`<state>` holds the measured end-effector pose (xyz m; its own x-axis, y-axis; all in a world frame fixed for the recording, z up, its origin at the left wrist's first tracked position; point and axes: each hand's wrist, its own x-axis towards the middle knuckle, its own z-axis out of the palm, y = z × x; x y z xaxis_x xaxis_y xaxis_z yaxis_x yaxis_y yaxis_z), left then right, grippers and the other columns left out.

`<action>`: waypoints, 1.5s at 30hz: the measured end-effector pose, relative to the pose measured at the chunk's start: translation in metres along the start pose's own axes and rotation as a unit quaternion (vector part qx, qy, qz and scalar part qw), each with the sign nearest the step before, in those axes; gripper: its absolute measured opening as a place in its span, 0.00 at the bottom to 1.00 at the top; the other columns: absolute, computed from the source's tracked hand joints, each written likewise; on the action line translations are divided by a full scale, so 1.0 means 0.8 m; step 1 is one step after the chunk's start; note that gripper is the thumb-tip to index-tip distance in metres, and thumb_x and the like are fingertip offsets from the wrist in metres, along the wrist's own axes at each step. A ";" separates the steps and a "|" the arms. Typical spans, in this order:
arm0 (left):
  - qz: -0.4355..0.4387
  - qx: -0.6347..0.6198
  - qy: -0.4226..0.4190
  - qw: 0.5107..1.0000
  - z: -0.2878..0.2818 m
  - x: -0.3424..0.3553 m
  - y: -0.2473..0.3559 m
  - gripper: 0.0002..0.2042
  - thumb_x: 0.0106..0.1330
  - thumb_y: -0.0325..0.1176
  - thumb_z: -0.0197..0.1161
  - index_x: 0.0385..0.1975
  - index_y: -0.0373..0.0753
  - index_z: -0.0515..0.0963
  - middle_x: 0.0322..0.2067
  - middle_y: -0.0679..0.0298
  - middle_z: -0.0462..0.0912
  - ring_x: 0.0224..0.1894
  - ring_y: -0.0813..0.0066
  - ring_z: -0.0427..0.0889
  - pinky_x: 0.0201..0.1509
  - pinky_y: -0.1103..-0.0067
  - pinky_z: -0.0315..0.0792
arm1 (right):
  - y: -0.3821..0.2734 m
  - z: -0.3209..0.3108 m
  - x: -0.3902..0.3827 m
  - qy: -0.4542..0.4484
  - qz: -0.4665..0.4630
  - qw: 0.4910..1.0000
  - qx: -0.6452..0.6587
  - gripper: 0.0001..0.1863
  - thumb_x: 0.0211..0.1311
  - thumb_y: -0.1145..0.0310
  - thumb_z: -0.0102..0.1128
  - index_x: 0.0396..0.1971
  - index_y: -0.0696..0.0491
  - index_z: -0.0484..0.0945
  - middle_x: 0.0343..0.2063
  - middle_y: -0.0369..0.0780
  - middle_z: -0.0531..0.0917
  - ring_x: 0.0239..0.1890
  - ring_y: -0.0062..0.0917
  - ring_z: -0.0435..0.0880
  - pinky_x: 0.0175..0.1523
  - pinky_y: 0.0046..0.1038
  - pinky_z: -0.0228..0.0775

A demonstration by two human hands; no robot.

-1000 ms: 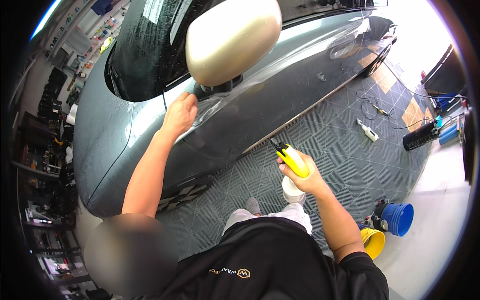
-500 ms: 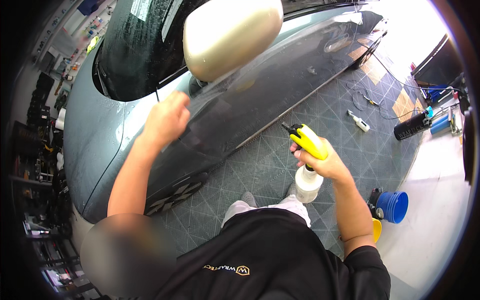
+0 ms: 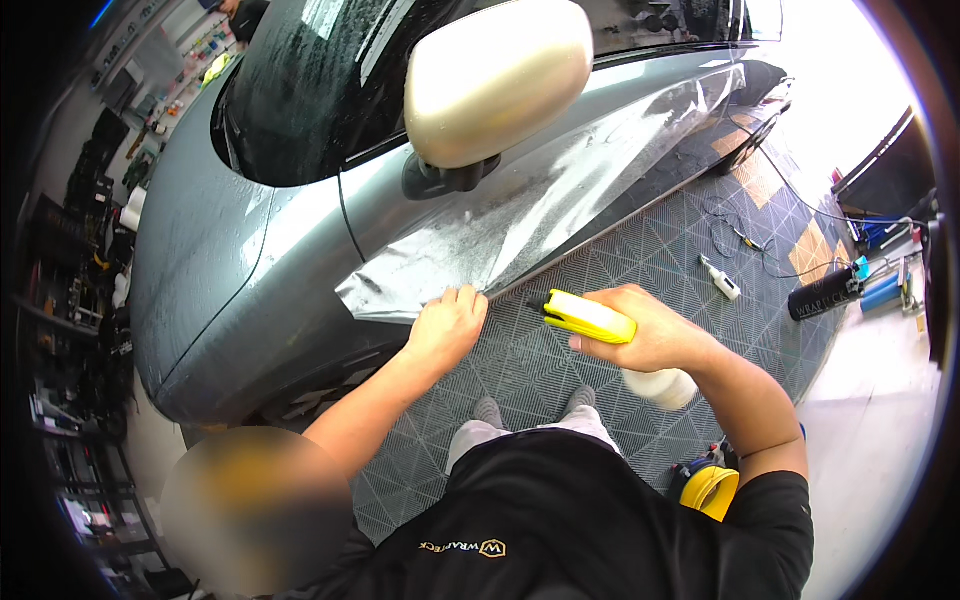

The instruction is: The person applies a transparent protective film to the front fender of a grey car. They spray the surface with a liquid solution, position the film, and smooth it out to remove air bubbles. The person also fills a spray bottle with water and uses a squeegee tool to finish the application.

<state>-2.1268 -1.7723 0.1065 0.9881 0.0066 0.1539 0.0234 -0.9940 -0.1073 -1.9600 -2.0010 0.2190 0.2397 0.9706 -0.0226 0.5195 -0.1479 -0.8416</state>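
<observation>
Clear plastic film (image 3: pixel 570 190) hangs in shiny creases along the side of the grey car (image 3: pixel 190 260), under the gold wing mirror (image 3: pixel 500 85). At the film's lower front edge, my left hand (image 3: pixel 448 325) is closed with its fingers curled on the film. My right hand (image 3: pixel 650 325) grips a spray bottle with a yellow trigger head (image 3: pixel 590 317) and a white body (image 3: pixel 662 388). Its nozzle points left, toward the film's lower edge and apart from it. The right fingers on the trigger are partly hidden.
A small white bottle (image 3: pixel 720 279), a loose cable (image 3: pixel 762 243) and a black cylinder (image 3: pixel 825 295) lie on the tiled floor to the right. Near my right elbow stands a yellow bucket (image 3: pixel 710 492). Another person (image 3: pixel 245 18) is at the far left, beyond the car.
My left hand has moved down and right, away from the car's panel, drawing the film's edge outward into creases. My right hand has tilted the spray bottle so its nozzle points left.
</observation>
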 end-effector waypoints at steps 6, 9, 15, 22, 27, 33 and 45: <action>-0.015 -0.021 0.014 1.000 0.024 -0.005 0.004 0.06 0.57 0.27 0.56 0.33 0.36 0.72 0.31 0.58 0.73 0.34 0.62 0.80 0.32 0.71 0.79 | 0.056 0.046 -0.038 0.122 0.139 0.973 0.135 0.17 0.57 0.60 0.69 0.35 0.59 0.78 0.23 0.41 0.81 0.26 0.25 0.78 0.36 0.30 0.71; -0.015 -0.009 0.026 1.000 0.023 0.001 0.007 0.06 0.57 0.27 0.56 0.32 0.36 0.72 0.31 0.59 0.73 0.33 0.64 0.80 0.30 0.72 0.79 | 0.072 0.025 -0.062 0.188 0.158 0.950 0.191 0.15 0.59 0.62 0.67 0.36 0.59 0.79 0.23 0.37 0.81 0.25 0.19 0.76 0.33 0.25 0.69; -0.058 0.004 -0.006 0.998 0.044 0.002 0.015 0.06 0.57 0.27 0.55 0.33 0.35 0.72 0.32 0.58 0.73 0.35 0.61 0.80 0.33 0.70 0.79 | 0.093 -0.015 -0.092 0.142 0.090 0.978 0.122 0.17 0.59 0.63 0.68 0.42 0.59 0.79 0.26 0.39 0.82 0.29 0.22 0.80 0.38 0.27 0.72; -0.169 0.079 -0.032 0.982 0.064 0.007 0.032 0.04 0.58 0.28 0.57 0.30 0.39 0.70 0.32 0.59 0.72 0.35 0.60 0.79 0.34 0.68 0.78 | 0.214 -0.127 -0.113 0.395 0.130 0.891 0.181 0.15 0.60 0.62 0.68 0.35 0.59 0.79 0.21 0.33 0.79 0.22 0.16 0.75 0.29 0.22 0.68; -0.230 0.100 -0.027 0.968 0.086 0.034 0.051 0.06 0.57 0.28 0.59 0.33 0.39 0.71 0.32 0.59 0.73 0.35 0.60 0.79 0.35 0.68 0.78 | 0.306 -0.238 -0.130 0.551 0.084 0.828 0.069 0.13 0.58 0.63 0.69 0.30 0.59 0.79 0.18 0.32 0.78 0.20 0.18 0.74 0.29 0.24 0.67; -0.288 0.098 -0.003 0.953 0.088 0.030 0.062 0.08 0.55 0.27 0.60 0.34 0.38 0.72 0.32 0.58 0.74 0.35 0.57 0.79 0.39 0.65 0.77 | 0.319 -0.302 -0.128 0.506 0.126 0.843 0.133 0.10 0.62 0.63 0.65 0.29 0.54 0.80 0.22 0.31 0.80 0.24 0.14 0.75 0.29 0.20 0.64; -0.327 0.060 0.103 0.937 0.099 0.009 0.053 0.07 0.57 0.31 0.57 0.34 0.38 0.76 0.35 0.59 0.77 0.42 0.61 0.78 0.44 0.66 0.72 | 0.183 -0.053 -0.088 0.059 -0.030 0.993 0.100 0.09 0.54 0.70 0.68 0.32 0.58 0.79 0.19 0.35 0.78 0.22 0.20 0.75 0.30 0.26 0.69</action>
<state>-2.1069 -1.8055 0.0252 0.7059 0.5768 0.4111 0.6435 -0.7648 -0.0321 -1.8657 -2.0989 0.1200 0.3129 0.9460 0.0842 0.3654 -0.0380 -0.9301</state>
